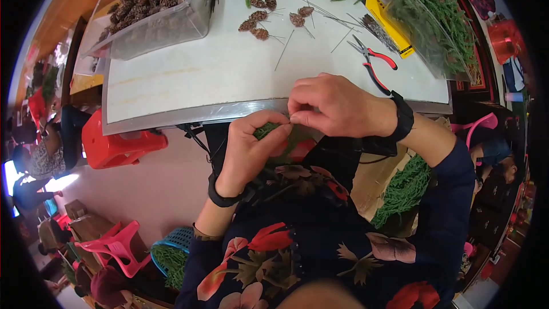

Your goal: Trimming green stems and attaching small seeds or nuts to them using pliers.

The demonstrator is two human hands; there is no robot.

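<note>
At the near edge of the white table, my left hand [250, 147] is closed around a green artificial pine sprig [265, 130], part of which shows between thumb and fingers. My right hand [341, 106] meets it from the right, thumb and forefinger pinched together at the left fingertips. Whatever the right fingers pinch is too small to make out. Red-handled pliers [372, 60] lie with jaws apart on the table beyond my right wrist. Several small pine cones [259, 34], some with thin wires attached, lie farther back, beside loose dark wires [284, 50].
A clear bin of pine cones [157, 37] stands at the back left. Another clear bin [429, 34] holds green sprigs at the right, beside a yellow package [389, 23]. Below are a red stool [117, 143], a blue basket [174, 240] and a box of greenery [406, 189]. People sit at the left.
</note>
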